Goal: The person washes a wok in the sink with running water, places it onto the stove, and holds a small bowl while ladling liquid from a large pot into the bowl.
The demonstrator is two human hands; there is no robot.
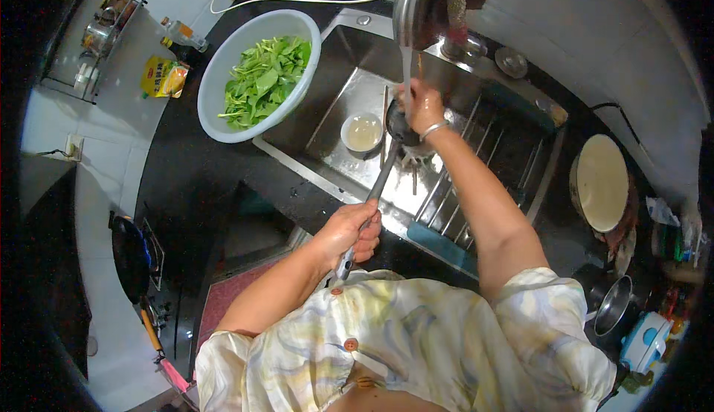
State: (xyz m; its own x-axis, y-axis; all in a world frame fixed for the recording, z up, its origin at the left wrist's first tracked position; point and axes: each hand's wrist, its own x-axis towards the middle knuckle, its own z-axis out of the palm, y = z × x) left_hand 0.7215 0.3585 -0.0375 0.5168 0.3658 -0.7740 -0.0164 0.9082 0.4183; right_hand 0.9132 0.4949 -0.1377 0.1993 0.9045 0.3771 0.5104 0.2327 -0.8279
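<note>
My left hand [352, 232] is wrapped around the grey handle of a long-handled cooking utensil [385, 175], which slants over the sink [340, 49]. At its dark rounded head is my right hand [425, 109], fingers curled on it beneath a stream of water [406, 72] from the metal faucet [410, 10]. Those fingers partly cover the head, and whether they also hold a scrubber is hidden. To the left of the head, a small white bowl [346, 143] with cloudy liquid stands on the sink floor. A thin stick, perhaps a chopstick [385, 99], lies beside it.
Left of the sink stands a pale plastic basin [210, 99] of leafy greens [268, 77]. A metal rack [446, 203] spans the sink's right side. On the far left, a wok [129, 261] sits over a blue flame. A cream-coloured pot [602, 183] and saucepan [613, 306] are at right.
</note>
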